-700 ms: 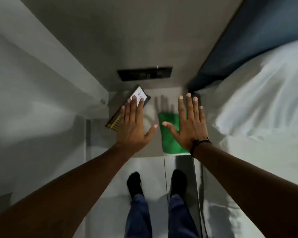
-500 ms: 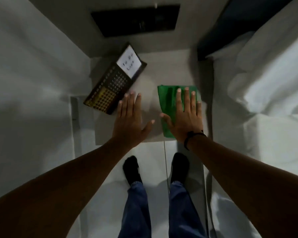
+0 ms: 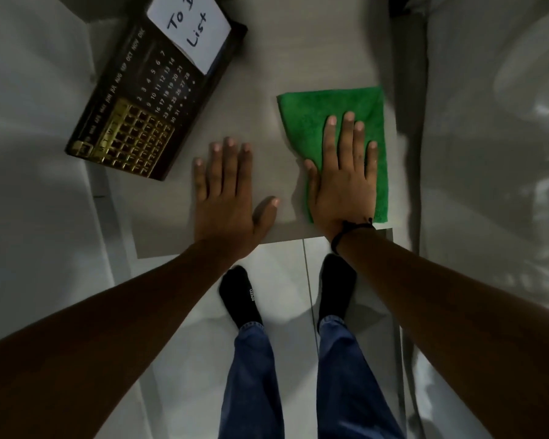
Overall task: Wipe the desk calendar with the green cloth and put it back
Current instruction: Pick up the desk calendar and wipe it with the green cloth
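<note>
Head view: desk [image 3: 260, 74], pale and small, seen from directly above. Left hand [image 3: 227, 198] laid flat on bare desk surface, fingers spread apart, holding nothing. Right hand [image 3: 344, 182] pressed palm-down on green cloth [image 3: 308, 122], fingers extended, not closed around it. Desk calendar [image 3: 149, 99], dark with gold date grid and white "To Do List" pad, lying at far left corner, apart from both hands. Black band on right wrist; socked feet below on floor.

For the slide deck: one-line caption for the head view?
Right hand flat on green cloth, left hand flat on table beside untouched desk calendar.
</note>
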